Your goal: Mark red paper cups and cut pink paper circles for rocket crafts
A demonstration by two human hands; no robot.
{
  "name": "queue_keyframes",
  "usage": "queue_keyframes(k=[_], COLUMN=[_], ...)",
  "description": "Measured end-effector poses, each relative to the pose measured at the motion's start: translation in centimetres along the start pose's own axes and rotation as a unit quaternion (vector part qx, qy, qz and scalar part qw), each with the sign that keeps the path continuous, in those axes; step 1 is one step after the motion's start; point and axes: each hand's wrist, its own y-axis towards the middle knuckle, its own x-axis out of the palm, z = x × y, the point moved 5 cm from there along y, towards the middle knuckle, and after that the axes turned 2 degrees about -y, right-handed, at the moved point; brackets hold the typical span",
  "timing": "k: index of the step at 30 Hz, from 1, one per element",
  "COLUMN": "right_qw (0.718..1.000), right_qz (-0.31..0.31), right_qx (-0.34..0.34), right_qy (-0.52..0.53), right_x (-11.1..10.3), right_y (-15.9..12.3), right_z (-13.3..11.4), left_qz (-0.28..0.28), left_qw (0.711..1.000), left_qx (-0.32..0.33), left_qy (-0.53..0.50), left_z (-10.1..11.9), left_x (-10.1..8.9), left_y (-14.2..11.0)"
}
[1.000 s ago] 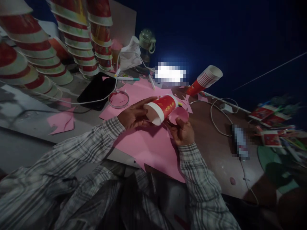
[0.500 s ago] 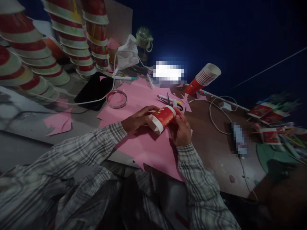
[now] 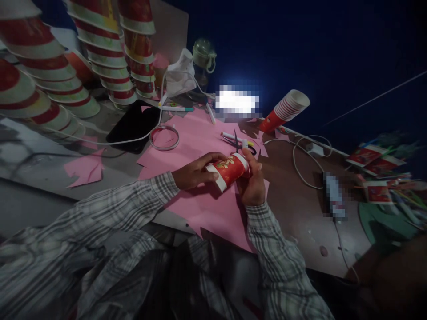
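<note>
Red paper cup (image 3: 230,170) lies sideways above the pink paper (image 3: 203,200), clamped between your left hand (image 3: 195,172) and right hand (image 3: 251,182); you seem to be fitting its base, so press evenly.

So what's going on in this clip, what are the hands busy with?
A person in a plaid shirt holds a red paper cup on its side over a pink paper sheet. The left hand grips its rim end; the right hand closes over its base. Scissors lie just beyond, and a cup stack lies tipped further back.
</note>
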Motion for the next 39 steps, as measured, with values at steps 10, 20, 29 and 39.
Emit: queue_keyframes(k=[10, 20, 29, 39], right_qw=[0.993, 0.984, 0.983, 0.982], right_qz=[-0.026, -0.021, -0.018, -0.038], right_qx=[-0.072, -0.103, -0.122, -0.116], right_qy=[-0.091, -0.147, -0.133, -0.147], right_x=[-0.1, -0.1, 0.5, 0.3], right_y=[-0.4, -0.5, -0.8, -0.8], right_z=[-0.6, -1.2, -1.7, -1.6], left_qz=[-0.029, -0.023, -0.015, -0.023], left_qw=[0.998, 0.997, 0.998, 0.998], left_qx=[0.015, 0.014, 0.018, 0.009], left_qy=[0.052, 0.068, 0.061, 0.062], left_z=[0.2, 0.3, 0.0, -0.1], left_x=[0.5, 0.5, 0.4, 0.4], left_y=[-0.2, -0.2, -0.2, -0.3])
